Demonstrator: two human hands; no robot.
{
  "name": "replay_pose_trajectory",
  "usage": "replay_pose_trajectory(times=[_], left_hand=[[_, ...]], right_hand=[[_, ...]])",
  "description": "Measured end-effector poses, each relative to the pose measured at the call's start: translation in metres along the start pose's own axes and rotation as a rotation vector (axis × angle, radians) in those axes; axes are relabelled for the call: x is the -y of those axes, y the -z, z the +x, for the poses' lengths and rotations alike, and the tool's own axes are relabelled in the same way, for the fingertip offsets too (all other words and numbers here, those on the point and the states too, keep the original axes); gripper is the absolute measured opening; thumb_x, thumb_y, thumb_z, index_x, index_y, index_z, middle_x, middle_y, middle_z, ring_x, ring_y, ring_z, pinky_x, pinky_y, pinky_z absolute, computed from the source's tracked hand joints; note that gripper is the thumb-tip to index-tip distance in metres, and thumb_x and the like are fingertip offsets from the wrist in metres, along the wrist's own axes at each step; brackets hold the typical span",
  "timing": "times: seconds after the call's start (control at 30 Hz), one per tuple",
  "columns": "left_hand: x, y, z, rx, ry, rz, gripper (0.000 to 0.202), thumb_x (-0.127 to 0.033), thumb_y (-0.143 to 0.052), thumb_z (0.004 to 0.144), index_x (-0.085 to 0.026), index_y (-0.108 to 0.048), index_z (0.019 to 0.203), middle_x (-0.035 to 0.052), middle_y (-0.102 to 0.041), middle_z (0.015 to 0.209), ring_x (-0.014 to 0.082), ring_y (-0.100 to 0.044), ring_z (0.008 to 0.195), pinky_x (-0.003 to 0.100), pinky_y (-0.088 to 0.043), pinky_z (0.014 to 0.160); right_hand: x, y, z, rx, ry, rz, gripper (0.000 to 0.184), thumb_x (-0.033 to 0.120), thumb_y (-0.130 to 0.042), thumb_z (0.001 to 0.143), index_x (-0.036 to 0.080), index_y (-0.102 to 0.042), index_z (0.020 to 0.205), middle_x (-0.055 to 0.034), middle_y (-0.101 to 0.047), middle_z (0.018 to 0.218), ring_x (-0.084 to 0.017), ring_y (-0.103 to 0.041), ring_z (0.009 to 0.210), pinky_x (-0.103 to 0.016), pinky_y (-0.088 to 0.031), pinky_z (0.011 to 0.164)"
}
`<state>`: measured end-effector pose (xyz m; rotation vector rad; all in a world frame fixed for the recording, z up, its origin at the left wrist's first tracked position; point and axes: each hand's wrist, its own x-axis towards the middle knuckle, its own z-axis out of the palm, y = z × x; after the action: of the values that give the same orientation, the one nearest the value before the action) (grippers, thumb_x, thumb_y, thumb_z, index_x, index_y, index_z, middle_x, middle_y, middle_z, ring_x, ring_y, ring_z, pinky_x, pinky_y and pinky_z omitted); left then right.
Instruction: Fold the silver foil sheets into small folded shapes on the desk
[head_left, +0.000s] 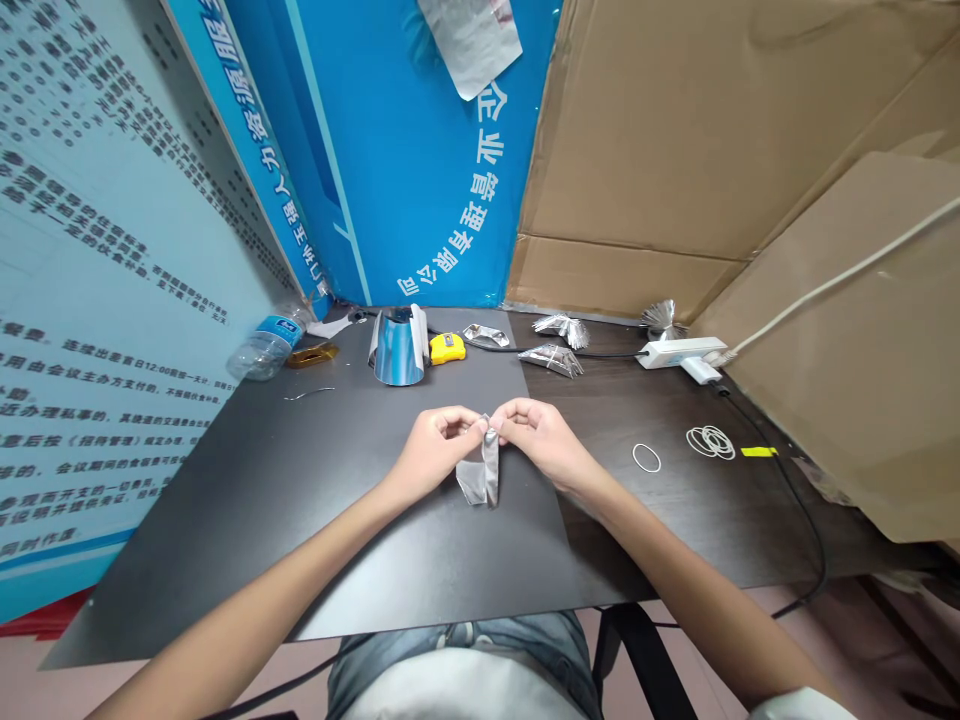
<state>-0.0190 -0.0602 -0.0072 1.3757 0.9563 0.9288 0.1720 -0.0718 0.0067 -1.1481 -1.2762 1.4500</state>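
Observation:
A strip of silver foil [481, 474] hangs folded between my two hands above the middle of the dark table [300, 500]. My left hand [435, 447] pinches its top end from the left, fingers closed. From the right my right hand [538, 434] pinches the same top end, fingers closed too. The foil's lower loop reaches down toward the tabletop.
At the back stand a roll of silver foil [397, 347], a yellow tape measure [447, 348], a plastic bottle [268, 345] and several folded foil pieces [551, 358]. A white power strip [679, 351] and rubber bands [710, 441] lie right. Cardboard and blue boards wall the table.

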Motion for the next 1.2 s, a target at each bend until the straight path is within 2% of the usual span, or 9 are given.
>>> replay_pose_trajectory(times=[0.2,0.33,0.43,0.53,0.67,0.83,0.93,1.03,1.2], left_hand=[[-0.003,0.001,0.001,0.010,0.007,-0.041,0.030,-0.045,-0.079,0.085,-0.015,-0.078,0.083,0.0072,-0.077,0.081,0.0180,-0.066,0.073,0.028,-0.050,0.071],[-0.006,0.003,0.002,-0.022,0.010,-0.059,0.030,-0.045,-0.079,0.085,-0.015,-0.079,0.086,0.0067,-0.078,0.085,0.0181,-0.066,0.075,0.027,-0.049,0.071],[-0.007,0.006,0.004,-0.092,0.003,-0.076,0.030,-0.044,-0.079,0.086,-0.015,-0.079,0.090,0.0061,-0.078,0.087,0.0175,-0.066,0.077,0.027,-0.049,0.073],[-0.005,0.008,0.006,-0.108,0.026,-0.161,0.033,-0.047,-0.078,0.086,-0.014,-0.077,0.089,0.0047,-0.075,0.083,0.0167,-0.064,0.074,0.027,-0.049,0.072],[-0.004,0.010,0.009,-0.039,0.069,-0.438,0.046,-0.053,-0.070,0.089,-0.014,-0.075,0.113,0.0076,-0.075,0.093,0.0194,-0.068,0.081,0.030,-0.054,0.076],[-0.003,0.008,0.005,0.110,0.116,-0.443,0.065,-0.032,-0.080,0.083,-0.020,-0.059,0.142,0.0063,-0.075,0.102,0.0177,-0.071,0.087,0.029,-0.054,0.084],[0.001,0.002,0.001,0.156,0.113,-0.353,0.052,-0.032,-0.083,0.084,-0.018,-0.065,0.131,0.0071,-0.075,0.103,0.0180,-0.070,0.094,0.030,-0.053,0.089],[0.003,-0.004,0.000,0.119,0.119,-0.343,0.035,-0.037,-0.084,0.085,-0.014,-0.072,0.108,0.0067,-0.075,0.095,0.0162,-0.070,0.091,0.028,-0.053,0.089],[0.003,-0.004,0.002,0.024,0.154,-0.446,0.032,-0.037,-0.090,0.080,-0.014,-0.069,0.088,0.0045,-0.075,0.083,0.0135,-0.069,0.081,0.025,-0.054,0.084]], right_hand=[[-0.006,0.000,0.003,-0.039,0.042,-0.049,0.032,0.047,-0.083,0.079,0.018,-0.071,0.084,-0.0015,-0.068,0.076,-0.016,-0.061,0.071,-0.031,-0.049,0.072],[-0.005,-0.001,0.002,-0.053,0.032,0.061,0.033,0.049,-0.082,0.080,0.018,-0.073,0.090,-0.0026,-0.070,0.083,-0.016,-0.063,0.078,-0.031,-0.051,0.080],[-0.003,-0.005,-0.002,0.024,-0.044,0.140,0.032,0.047,-0.082,0.080,0.018,-0.072,0.089,-0.0020,-0.070,0.084,-0.016,-0.064,0.076,-0.032,-0.053,0.080],[0.000,-0.009,-0.005,0.124,-0.089,0.161,0.032,0.047,-0.082,0.081,0.019,-0.066,0.079,0.0005,-0.067,0.071,-0.014,-0.061,0.061,-0.031,-0.052,0.067],[0.001,-0.011,-0.004,0.016,-0.065,0.226,0.038,0.049,-0.086,0.076,0.019,-0.063,0.075,0.0012,-0.063,0.068,-0.014,-0.057,0.058,-0.029,-0.048,0.059],[0.001,-0.006,0.002,-0.143,0.022,0.326,0.038,0.049,-0.087,0.075,0.020,-0.062,0.074,0.0024,-0.059,0.067,-0.013,-0.054,0.060,-0.029,-0.049,0.061],[-0.002,-0.007,0.005,-0.238,0.065,0.300,0.039,0.050,-0.087,0.074,0.020,-0.063,0.080,0.0026,-0.061,0.068,-0.013,-0.055,0.057,-0.030,-0.049,0.059],[-0.006,-0.009,0.006,-0.297,0.112,0.217,0.041,0.052,-0.086,0.075,0.020,-0.063,0.085,0.0015,-0.064,0.070,-0.013,-0.058,0.057,-0.029,-0.050,0.058],[-0.008,-0.010,0.003,-0.222,0.094,0.204,0.041,0.049,-0.087,0.074,0.020,-0.067,0.095,0.0002,-0.068,0.081,-0.014,-0.064,0.068,-0.028,-0.056,0.065]])
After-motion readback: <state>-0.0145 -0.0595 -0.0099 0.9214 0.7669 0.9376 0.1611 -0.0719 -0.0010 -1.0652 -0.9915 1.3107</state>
